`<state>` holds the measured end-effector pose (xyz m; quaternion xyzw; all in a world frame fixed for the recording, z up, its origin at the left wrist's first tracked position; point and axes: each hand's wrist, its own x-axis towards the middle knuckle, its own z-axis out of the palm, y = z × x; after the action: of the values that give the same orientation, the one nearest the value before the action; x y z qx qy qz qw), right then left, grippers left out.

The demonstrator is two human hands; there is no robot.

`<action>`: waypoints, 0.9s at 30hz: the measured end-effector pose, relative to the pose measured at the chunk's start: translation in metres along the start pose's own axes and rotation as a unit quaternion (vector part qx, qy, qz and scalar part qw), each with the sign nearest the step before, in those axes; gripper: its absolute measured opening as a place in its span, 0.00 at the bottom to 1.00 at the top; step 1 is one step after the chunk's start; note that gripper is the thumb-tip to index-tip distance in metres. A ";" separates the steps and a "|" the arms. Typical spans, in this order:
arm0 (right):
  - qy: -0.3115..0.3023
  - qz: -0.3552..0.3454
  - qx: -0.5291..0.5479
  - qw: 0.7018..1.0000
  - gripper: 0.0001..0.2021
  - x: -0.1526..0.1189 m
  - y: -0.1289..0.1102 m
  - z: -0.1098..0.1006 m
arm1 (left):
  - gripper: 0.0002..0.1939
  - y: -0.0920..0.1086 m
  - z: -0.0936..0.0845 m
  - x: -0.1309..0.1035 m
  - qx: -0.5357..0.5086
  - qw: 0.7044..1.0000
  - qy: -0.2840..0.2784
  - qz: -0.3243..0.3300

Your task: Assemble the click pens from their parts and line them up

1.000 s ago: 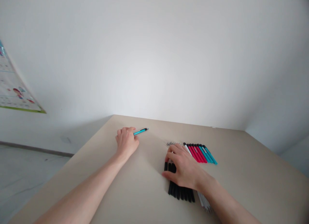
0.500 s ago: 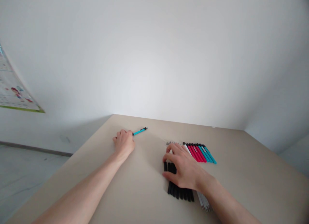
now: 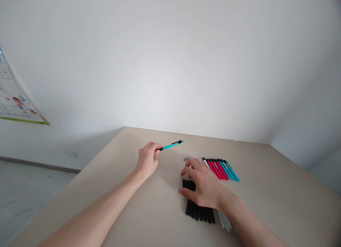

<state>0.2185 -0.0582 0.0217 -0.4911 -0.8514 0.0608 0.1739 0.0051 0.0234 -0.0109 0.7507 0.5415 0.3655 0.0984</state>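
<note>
Turquoise, slim, black-ended pen [image 3: 172, 145]: pinched in our left fingers [image 3: 157, 148], over the beige table [image 3: 149, 211]. Our right hand [image 3: 204, 184] arches, thumb and fingers apart, over short black cylindrical pieces [image 3: 200, 212]; contact perhaps hidden.

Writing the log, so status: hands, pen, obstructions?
Left hand grips teal pen. Right hand open over black parts, partly hiding them. Nothing seen blocking pen.

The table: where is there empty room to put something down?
Room: the bare table right of the right forearm, and between the left forearm and the black pieces. Also behind the coloured pens, before the wall. It's crowded around the right hand.
</note>
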 end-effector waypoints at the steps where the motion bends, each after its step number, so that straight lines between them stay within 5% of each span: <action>1: 0.026 0.012 0.007 1.000 0.12 0.001 0.002 0.001 | 0.13 0.002 0.001 -0.001 -0.020 1.000 0.001 0.013; 7: 0.217 0.103 0.051 0.969 0.16 0.007 0.018 0.004 | 0.14 0.014 0.000 -0.009 -0.042 0.996 -0.019 0.078; 12: 0.243 0.009 0.076 0.967 0.09 0.005 0.011 0.000 | 0.12 0.021 -0.005 -0.012 -0.039 0.992 -0.014 0.119; 16: 0.282 -0.054 0.064 0.956 0.08 0.003 0.005 0.002 | 0.12 0.025 -0.007 -0.013 -0.113 0.990 -0.034 0.071; 20: 0.230 -0.124 0.084 0.962 0.10 0.003 0.002 0.003 | 0.18 0.032 0.000 -0.017 -0.343 0.932 -0.120 -0.015; 24: 0.116 -0.179 0.077 0.974 0.15 0.003 -0.004 0.003 | 0.20 0.037 0.004 -0.018 -0.498 0.858 -0.090 -0.092; 27: 0.125 -0.152 0.085 0.977 0.14 0.004 -0.004 0.003 | 0.15 0.037 0.000 -0.016 -0.502 0.859 -0.068 -0.081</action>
<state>0.2127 -0.0567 0.0204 -0.3434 -0.8792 0.0436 0.3275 0.0300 -0.0054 0.0020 0.5758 0.3362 0.5267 0.5274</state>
